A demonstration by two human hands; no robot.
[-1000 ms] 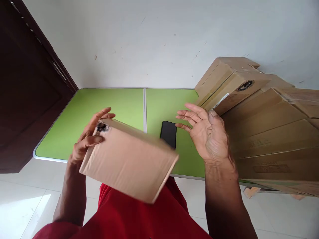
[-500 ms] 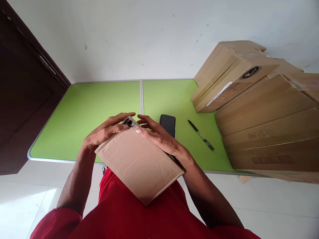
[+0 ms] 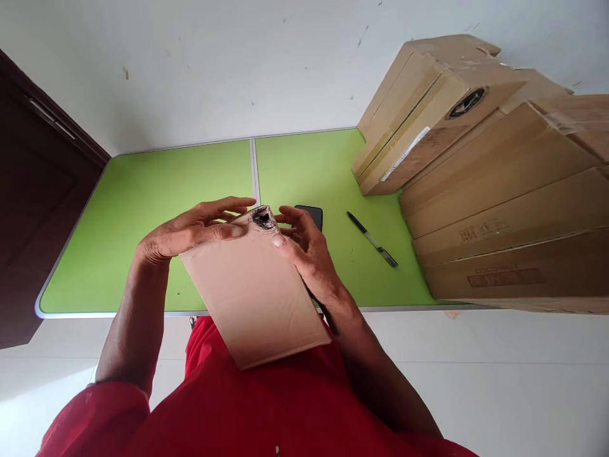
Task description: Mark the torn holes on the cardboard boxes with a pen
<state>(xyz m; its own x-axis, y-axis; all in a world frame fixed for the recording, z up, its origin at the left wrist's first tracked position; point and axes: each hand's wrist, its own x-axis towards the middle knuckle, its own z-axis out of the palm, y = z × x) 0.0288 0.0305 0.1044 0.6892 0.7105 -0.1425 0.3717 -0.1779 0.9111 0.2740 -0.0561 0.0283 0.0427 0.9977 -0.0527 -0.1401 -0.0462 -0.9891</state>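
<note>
I hold a flat brown cardboard box [image 3: 252,295] tilted against my red shirt, its far end over the green table [image 3: 143,209]. That far corner [image 3: 261,218] is torn and blackened. My left hand [image 3: 190,231] grips the box's far left edge, thumb on top. My right hand [image 3: 304,251] grips the far right edge beside the torn corner, fingers curled round it.
A black phone [image 3: 311,214] lies on the table behind my right hand, and a black pen [image 3: 372,238] lies to its right. A stack of large cardboard boxes [image 3: 499,178] fills the table's right side. A dark wooden door [image 3: 33,190] stands at the left.
My right hand came over from the open air near the big boxes and closed on the box's far edge. The box has turned more upright and lengthwise toward me.
</note>
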